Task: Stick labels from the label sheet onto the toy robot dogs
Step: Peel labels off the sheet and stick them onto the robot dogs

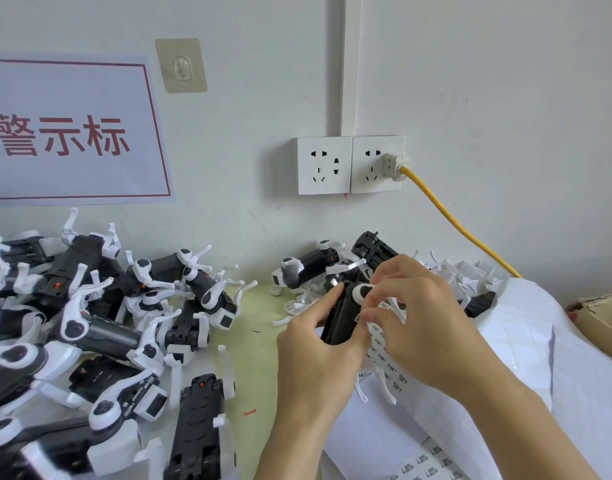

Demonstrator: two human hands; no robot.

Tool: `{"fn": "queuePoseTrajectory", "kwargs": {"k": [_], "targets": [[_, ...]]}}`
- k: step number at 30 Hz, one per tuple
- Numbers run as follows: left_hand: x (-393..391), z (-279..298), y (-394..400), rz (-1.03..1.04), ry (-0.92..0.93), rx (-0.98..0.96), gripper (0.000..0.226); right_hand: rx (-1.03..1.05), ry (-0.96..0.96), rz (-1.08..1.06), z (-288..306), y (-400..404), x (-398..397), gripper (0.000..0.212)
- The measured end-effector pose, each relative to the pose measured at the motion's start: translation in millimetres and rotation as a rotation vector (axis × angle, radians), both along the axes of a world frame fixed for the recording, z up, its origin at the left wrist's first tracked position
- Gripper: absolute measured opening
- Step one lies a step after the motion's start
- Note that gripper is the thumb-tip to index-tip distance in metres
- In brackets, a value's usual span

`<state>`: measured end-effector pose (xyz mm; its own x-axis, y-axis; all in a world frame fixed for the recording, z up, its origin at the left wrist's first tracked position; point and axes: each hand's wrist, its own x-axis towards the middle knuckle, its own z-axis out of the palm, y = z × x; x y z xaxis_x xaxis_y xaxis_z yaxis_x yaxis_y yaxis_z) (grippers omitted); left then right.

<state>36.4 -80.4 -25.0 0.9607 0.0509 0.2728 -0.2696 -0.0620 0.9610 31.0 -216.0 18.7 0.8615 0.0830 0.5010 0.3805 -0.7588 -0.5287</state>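
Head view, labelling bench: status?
Left hand grips toy robot dog. Right hand pinches at it over label sheet. Nothing blocking.

The toy dogs (100, 327) are black with white legs. The desk (252, 362) is pale green. Above it, white sockets (349, 165) feed a yellow cable (457, 223); the wall sign (69, 133) is pale blue with red characters and border.

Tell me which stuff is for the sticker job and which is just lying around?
For the job: toy robot dog held in both hands, left and right; label sheet; pile of dogs.
Just there: wall sockets, yellow cable, wall sign, cardboard box.
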Motion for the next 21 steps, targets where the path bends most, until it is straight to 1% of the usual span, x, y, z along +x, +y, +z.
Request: {"fn": "queuePoseTrajectory", "kwargs": {"k": [3,9,21], "targets": [[-0.6,1.0,-0.3,0.011,0.001,-0.001,0.038,0.006,-0.013,-0.006,-0.7,1.3,-0.2,0.017],[-1.6,2.0,0.2,0.017,0.01,0.014,0.036,0.006,-0.032,-0.024,-0.4,4.2,-1.3,0.014],[-1.6,3.3,1.3,0.054,0.011,0.012,0.033,-0.008,-0.084,-0.045,-3.1,8.8,-0.7,0.015]]}}
